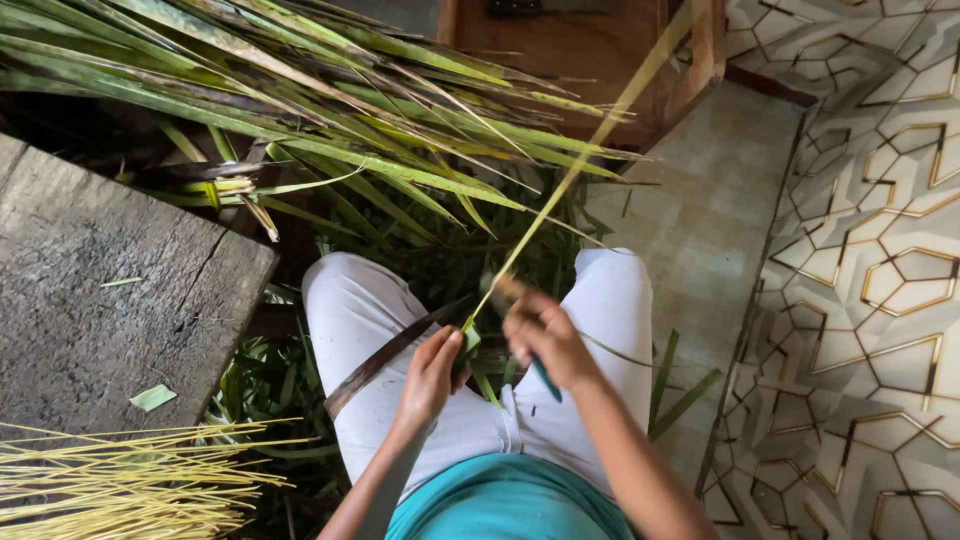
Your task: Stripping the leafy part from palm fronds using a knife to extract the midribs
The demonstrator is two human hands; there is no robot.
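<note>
At the lower centre of the frame the left hand (432,372) is closed in a pinch around the base of a long, narrow palm leaf strip (575,175), which runs stiff and yellow-green up to the upper right. Just beside it the right hand (545,335), blurred, is curled shut around a teal-handled tool (546,380); only the handle end shows clearly. A dark, flat, curved blade-like piece (385,357) lies slanted across the left thigh of the person's white trousers (355,310). A heap of long, glossy green palm fronds (300,110) fills the upper left. A rough, weathered grey wooden bench (90,300) sits at left, with thin straw-coloured leaf ribs (110,480) bundled at the lower left. Patterned tile floor (880,300) fills the right.
</note>
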